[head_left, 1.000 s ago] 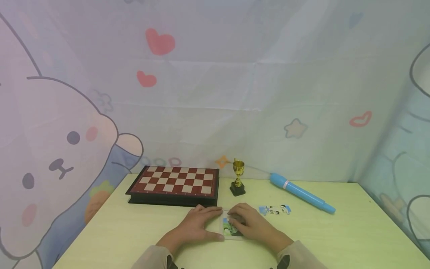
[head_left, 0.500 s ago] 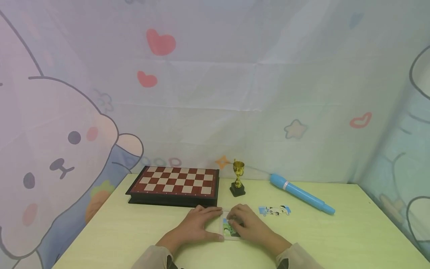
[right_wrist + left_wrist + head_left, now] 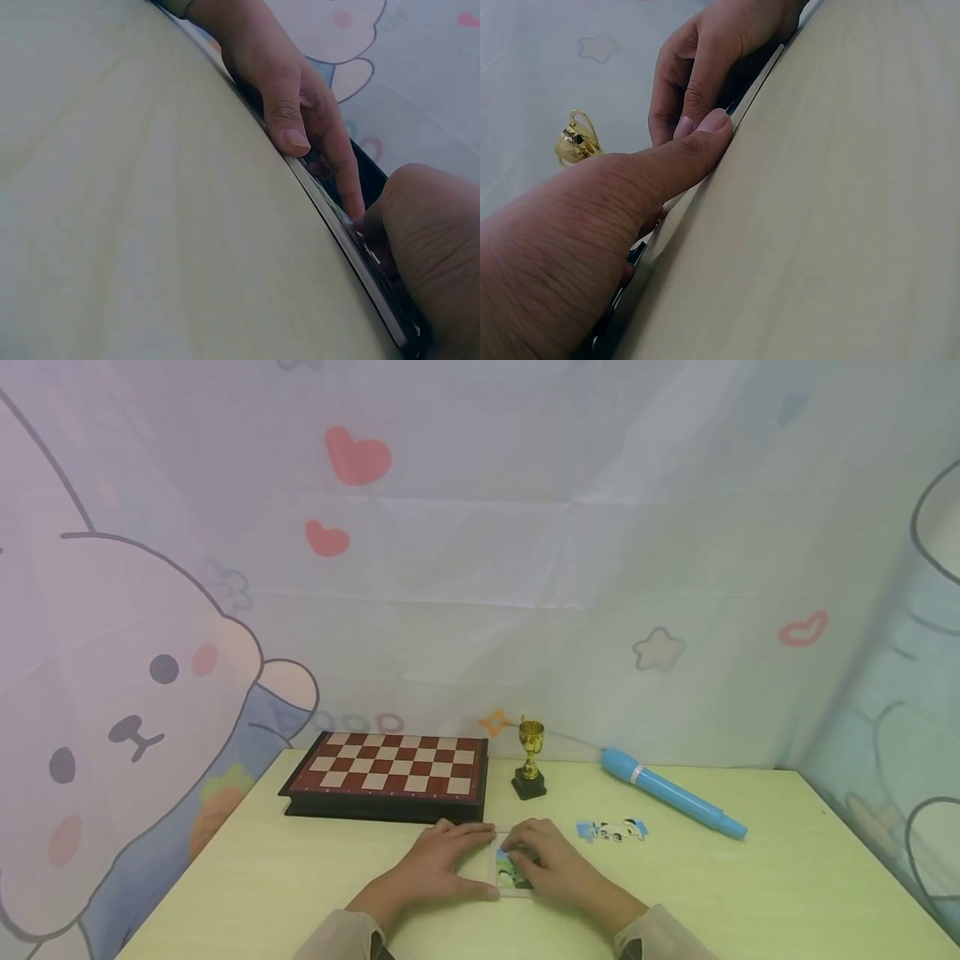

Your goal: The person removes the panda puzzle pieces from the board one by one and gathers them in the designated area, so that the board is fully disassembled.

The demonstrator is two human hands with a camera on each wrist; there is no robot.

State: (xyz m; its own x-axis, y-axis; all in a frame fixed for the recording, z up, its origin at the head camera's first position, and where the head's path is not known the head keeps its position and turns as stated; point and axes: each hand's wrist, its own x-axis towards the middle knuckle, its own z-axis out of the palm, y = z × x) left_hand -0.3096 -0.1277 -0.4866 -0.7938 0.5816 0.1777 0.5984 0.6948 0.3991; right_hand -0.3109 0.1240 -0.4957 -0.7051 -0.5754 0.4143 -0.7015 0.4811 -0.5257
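Watching remotely, I see a pale-framed, green-and-blue jigsaw (image 3: pixel 512 877) near the front right corner of the chessboard (image 3: pixel 393 768) — left hand (image 3: pixel 437 865) straight-fingered along it, right hand (image 3: pixel 558 865) curled over it, grip unclear.

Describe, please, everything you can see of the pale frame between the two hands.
The frame is thin, with a pale rim that may be wood. Inside is a mainly green picture with blue and dark parts. It lies flat on the table, the left hand spanning its left side, thumb at the near corner, fingers at the far one. The right hand is curled over it and hides its right part.
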